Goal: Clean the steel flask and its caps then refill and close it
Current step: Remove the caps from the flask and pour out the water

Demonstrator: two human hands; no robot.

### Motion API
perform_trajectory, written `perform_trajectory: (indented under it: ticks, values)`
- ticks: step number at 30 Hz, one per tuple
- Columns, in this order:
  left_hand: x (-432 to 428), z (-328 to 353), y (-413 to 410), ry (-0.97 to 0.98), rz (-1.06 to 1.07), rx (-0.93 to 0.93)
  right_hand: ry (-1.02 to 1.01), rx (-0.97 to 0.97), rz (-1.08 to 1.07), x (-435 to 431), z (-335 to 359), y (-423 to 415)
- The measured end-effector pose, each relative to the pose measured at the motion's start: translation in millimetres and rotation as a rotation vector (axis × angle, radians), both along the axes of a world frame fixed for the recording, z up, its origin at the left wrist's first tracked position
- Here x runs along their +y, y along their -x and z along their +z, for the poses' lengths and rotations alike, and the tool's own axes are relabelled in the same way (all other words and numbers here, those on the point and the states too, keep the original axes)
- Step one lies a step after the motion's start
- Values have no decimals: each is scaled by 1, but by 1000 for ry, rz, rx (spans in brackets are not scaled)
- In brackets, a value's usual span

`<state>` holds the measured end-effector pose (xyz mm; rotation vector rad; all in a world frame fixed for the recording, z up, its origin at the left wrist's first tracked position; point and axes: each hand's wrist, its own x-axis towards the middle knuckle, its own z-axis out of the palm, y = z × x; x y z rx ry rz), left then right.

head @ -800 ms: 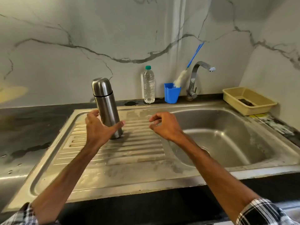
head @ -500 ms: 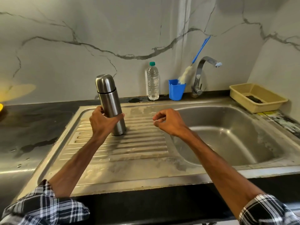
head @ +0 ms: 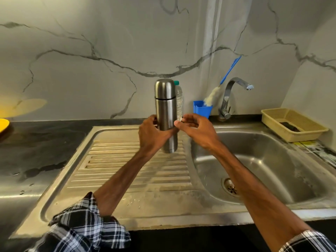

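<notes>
Flask (head: 166,110) upright in left hand (head: 152,136) grip

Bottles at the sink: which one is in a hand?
The steel flask, gripped by the left hand; the green-capped plastic bottle stands behind it.

Mostly hidden behind steel flask (head: 165,106): water bottle (head: 179,100). Steel flask mid-body covered by left hand (head: 152,135). Right hand (head: 194,130) thumb-to-flask contact unclear. Yellow plate (head: 3,125) cut by left edge. Dark item (head: 289,126) in beige tray (head: 274,124) too small to identify. Brush (head: 211,96) tip hidden in blue cup (head: 201,110).
</notes>
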<state>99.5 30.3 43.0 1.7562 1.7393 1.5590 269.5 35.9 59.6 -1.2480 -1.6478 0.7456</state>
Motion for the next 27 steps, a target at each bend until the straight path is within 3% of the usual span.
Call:
perform_trajectory:
  ticks: [5,14,20,23,27]
  values:
    - [9,-2,-37,-21,-122,29,-17,41,2,8,10,-10]
    - [21,-27,-79,50,-302,96,-77,62,-185,21,-20,-48]
    - [44,-33,-64,255,-612,195,-87,77,-314,23,-47,-65]
    - [55,-25,-57,246,-626,94,-85,61,-340,24,-55,-70]
    - [63,-12,-75,218,-682,-211,-113,-40,-342,26,-66,-71]
